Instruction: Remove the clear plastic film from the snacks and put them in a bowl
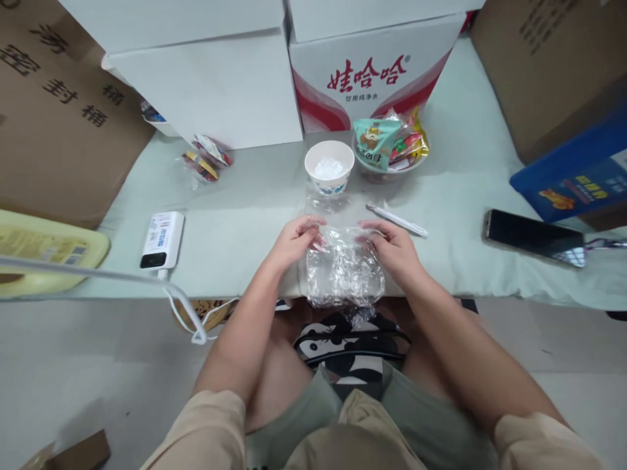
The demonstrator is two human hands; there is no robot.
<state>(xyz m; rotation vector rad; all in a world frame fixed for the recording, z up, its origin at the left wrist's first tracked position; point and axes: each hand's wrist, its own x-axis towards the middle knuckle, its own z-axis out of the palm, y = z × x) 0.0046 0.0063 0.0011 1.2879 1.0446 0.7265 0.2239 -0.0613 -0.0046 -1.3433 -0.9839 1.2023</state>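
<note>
A crinkled clear plastic bag (pixel 345 267) stretches between my two hands at the table's front edge, its lower end hanging over. My left hand (pixel 300 238) pinches its upper left corner. On the other side, my right hand (pixel 389 245) grips the upper right corner, fingers closed. Just beyond stands a white paper cup (pixel 330 186) with something clear and crumpled inside. A slim white pen-like item (pixel 399 220) lies behind my right hand. To the cup's right, a clear bowl (pixel 386 175) holds several colourful snack packets (pixel 376 140).
White cartons (pixel 210 94) line the back of the table. Small packets (pixel 208 156) and a white power bank (pixel 164 240) lie on the left, near a yellow bottle (pixel 53 251). A phone (pixel 533 236) and blue box (pixel 578 173) are at right. Brown cartons (pixel 553 85) flank the table.
</note>
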